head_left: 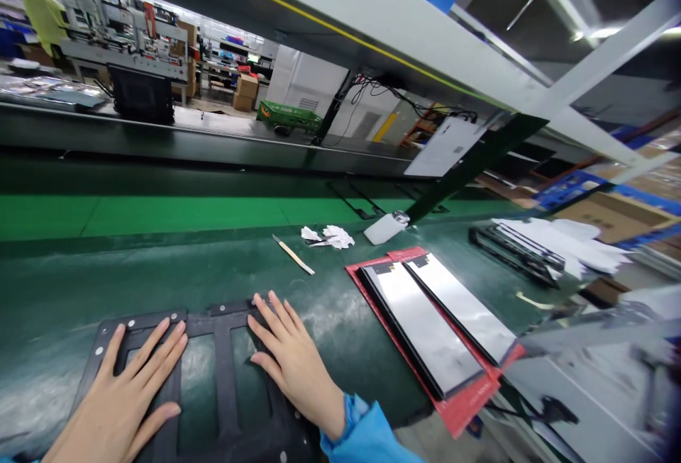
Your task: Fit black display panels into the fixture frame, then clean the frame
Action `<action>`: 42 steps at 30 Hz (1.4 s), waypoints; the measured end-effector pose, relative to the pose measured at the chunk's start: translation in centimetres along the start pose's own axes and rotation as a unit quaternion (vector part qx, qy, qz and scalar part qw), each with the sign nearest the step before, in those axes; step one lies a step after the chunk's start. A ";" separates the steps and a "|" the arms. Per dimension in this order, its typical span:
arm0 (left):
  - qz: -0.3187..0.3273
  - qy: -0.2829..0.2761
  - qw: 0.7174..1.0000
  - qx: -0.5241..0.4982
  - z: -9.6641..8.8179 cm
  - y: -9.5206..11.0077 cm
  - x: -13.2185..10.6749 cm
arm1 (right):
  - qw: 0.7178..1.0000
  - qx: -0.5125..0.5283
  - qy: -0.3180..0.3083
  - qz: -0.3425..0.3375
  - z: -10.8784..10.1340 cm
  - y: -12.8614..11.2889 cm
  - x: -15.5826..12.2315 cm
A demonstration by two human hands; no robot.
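Flatly, the black frame (228, 410) lies on the bench (255, 264) by its near edge, directly under both hands. The left hand (128, 392) spans its far left part, fingers straight and spread; the right hand (303, 371) rests over the far right corner, fingers slightly parted, thumb wider. Neither grips anything. The far rail (199, 323) runs roughly along the bench, the crossbar (224, 364) toward the near edge; hands and picture border hide enough that the long axis cannot be told. Rightward, nearer the right hand, two silvery panels (425, 321) slant lengthwise on red sheeting (462, 410).
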State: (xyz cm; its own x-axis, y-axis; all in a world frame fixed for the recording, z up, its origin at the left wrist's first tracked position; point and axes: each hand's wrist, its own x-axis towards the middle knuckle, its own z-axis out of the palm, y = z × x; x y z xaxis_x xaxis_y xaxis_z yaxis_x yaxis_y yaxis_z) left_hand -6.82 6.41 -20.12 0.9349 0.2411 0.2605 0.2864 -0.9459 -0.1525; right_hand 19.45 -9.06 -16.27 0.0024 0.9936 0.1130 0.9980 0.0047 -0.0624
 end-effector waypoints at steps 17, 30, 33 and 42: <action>-0.091 0.029 0.972 -0.215 -2.0 0.2 0.9 | 0.997 0.027 0.009 -0.075 -2.7 -2.1 1.7; -0.281 0.094 0.637 -0.712 -4.2 2.0 2.7 | 0.977 0.113 0.047 -0.176 -0.5 -6.4 5.2; -0.279 0.098 0.623 -0.724 -3.9 2.2 2.7 | 0.976 0.119 0.047 -0.178 -0.2 -6.3 5.1; -0.317 0.115 0.569 -0.750 -3.9 2.4 3.1 | 0.978 0.089 0.051 -0.181 -0.4 -6.6 5.3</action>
State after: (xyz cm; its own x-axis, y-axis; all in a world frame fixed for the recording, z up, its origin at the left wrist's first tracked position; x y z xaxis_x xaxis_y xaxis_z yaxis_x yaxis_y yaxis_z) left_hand -4.03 4.03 -15.91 0.6414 0.7657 -0.0468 -0.1117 0.1536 0.9818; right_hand 12.90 -3.84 -14.82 -0.3343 0.9067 0.2573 0.9077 0.3832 -0.1709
